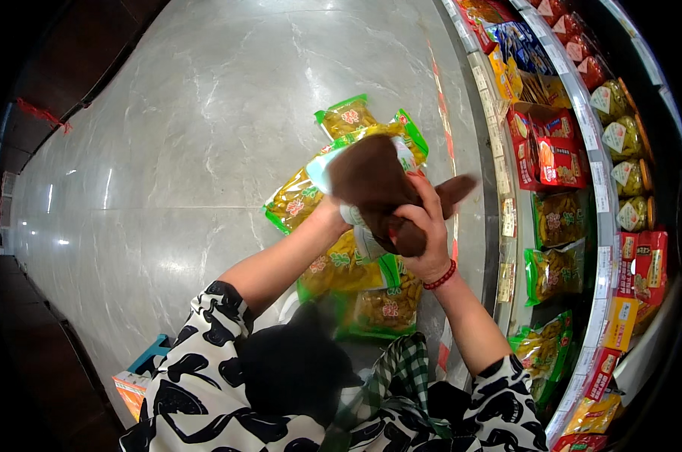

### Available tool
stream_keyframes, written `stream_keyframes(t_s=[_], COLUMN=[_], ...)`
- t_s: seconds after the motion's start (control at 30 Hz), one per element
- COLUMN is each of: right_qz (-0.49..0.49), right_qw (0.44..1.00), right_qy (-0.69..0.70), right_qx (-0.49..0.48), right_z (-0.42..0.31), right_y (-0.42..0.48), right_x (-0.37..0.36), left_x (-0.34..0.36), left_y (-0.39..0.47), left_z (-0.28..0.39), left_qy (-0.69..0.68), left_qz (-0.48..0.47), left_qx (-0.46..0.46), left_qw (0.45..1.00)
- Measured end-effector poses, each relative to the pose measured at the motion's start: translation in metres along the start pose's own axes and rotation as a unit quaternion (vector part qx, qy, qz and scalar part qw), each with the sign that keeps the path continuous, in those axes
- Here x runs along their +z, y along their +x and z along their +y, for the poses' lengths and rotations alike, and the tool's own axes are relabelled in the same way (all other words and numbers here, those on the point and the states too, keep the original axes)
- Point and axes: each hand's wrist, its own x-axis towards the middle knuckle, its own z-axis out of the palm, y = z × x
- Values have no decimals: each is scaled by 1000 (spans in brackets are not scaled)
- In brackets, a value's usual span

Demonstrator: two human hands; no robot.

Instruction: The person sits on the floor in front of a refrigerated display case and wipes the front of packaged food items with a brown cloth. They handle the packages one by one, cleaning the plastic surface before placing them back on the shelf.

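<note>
My right hand point(430, 234), with a red bead bracelet at its wrist, grips a bunched dark brown cloth point(369, 175). The cloth is blurred and lies over a pale plastic packet point(320, 171). That packet is in my left hand point(339, 213), whose fingers are mostly hidden behind the cloth and packet. Below both hands, several clear bags of yellow-green pickled vegetables with green edges lie on the floor. One bag point(295, 206) sticks out to the left, another point(349, 117) lies at the far end, and another point(389, 308) is close to me.
A grey marbled tile floor point(165, 169) spreads to the left. Red-and-white tape point(442, 107) runs along the floor before the store shelves point(487, 113). These hold bagged pickles point(554, 274), a red display box point(550, 147) and jars point(623, 138). A carton point(130, 390) stands at lower left.
</note>
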Motion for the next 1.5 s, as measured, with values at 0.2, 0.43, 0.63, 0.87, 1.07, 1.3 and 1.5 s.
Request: stream_keyframes(t_s=[0.2, 0.43, 0.63, 0.87, 1.07, 1.3, 1.5], right_qz=[106, 181, 206, 278, 216, 121, 165], right_qw=[911, 587, 592, 654, 524, 472, 845], right_qy=[226, 685, 668, 586, 600, 737, 211], right_qx=[329, 391, 402, 390, 565, 468, 463], right_z=[52, 51, 17, -6, 19, 9, 30], right_y=[-44, -20, -18, -18, -48, -78, -118], right_x=[-5, -17, 33, 57, 65, 16, -50], left_x=[32, 21, 21, 27, -6, 73, 150], left_y=[-9, -17, -16, -15, -35, 16, 64], left_z=[41, 53, 53, 78, 51, 11, -19], left_qy=[-115, -265, -295, -200, -221, 19, 116], left_qz=[215, 271, 275, 170, 189, 41, 82], left_qx=[-85, -15, -13, 20, -76, -112, -149], left_qw=[966, 925, 915, 965, 954, 993, 979])
